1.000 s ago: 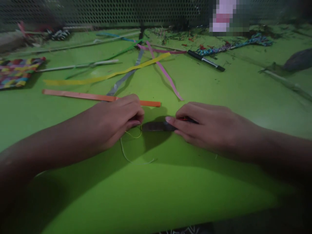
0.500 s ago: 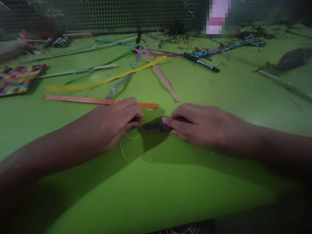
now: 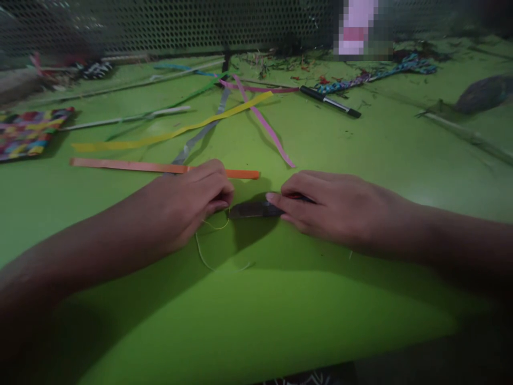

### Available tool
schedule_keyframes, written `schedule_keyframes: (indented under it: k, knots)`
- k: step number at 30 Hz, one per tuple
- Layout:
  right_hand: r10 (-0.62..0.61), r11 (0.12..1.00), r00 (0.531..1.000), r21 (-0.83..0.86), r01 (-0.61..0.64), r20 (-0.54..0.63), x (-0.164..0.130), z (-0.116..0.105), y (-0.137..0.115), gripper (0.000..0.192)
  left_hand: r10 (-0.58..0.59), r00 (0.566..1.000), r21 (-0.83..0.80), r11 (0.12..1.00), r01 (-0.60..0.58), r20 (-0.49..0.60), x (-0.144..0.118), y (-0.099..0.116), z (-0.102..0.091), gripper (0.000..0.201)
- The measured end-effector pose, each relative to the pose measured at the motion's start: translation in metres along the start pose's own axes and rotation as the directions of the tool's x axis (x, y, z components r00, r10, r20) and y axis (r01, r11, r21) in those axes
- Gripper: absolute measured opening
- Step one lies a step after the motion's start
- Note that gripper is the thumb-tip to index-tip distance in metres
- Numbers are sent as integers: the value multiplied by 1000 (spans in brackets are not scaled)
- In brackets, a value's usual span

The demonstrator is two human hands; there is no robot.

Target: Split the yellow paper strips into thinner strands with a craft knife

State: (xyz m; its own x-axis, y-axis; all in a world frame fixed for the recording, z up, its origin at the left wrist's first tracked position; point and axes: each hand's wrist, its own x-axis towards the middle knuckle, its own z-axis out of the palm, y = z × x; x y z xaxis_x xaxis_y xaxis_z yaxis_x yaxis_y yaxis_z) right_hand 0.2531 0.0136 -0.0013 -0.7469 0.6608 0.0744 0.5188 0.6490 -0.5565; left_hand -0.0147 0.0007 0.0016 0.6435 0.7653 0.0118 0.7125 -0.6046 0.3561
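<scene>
While a small dark strip [image 3: 252, 209] is lying flat on the green table [image 3: 280, 310], both hands are pressing in on it from either end. The right hand [image 3: 332, 208] is pinching the strip's right end, fingers curled close together, with something red and black showing just under the knuckles; what that is, I cannot tell. The left hand [image 3: 192, 200] is sitting at the strip's left end with its fingers folded tightly, seemingly nipping a thin pale thread [image 3: 202, 251], which is trailing in a loose curl across the table toward the person. Whether the fingertips are also touching the strip is hidden by the knuckles.

Just behind the left hand an orange strip [image 3: 128, 166] is lying across the table. Beyond it, yellow [image 3: 168, 133], grey [image 3: 200, 136] and pink [image 3: 264, 123] strips are fanning out and crossing one another. Farther back a black pen [image 3: 331, 101] is resting near some scraps, and a colourful woven mat [image 3: 24, 131] is lying at the far left edge.
</scene>
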Motion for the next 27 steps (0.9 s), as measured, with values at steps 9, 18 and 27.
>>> schedule_keyframes:
  k: [9, 18, 27]
  knots:
    - [64, 997, 997, 35, -65, 37, -3, 0, 2, 25, 73, 997, 15, 997, -74, 27, 0, -6, 0, 20]
    - [-70, 991, 998, -116, 70, 4, -7, 4, 0, 31, 11, 999, -24, 1000, -11, -41, 2, -4, -4, 14]
    - [-232, 870, 972, -457, 186, -46, -1, -31, 21, 26, -149, 981, -248, 962, 114, -126, 1, -12, -2, 9]
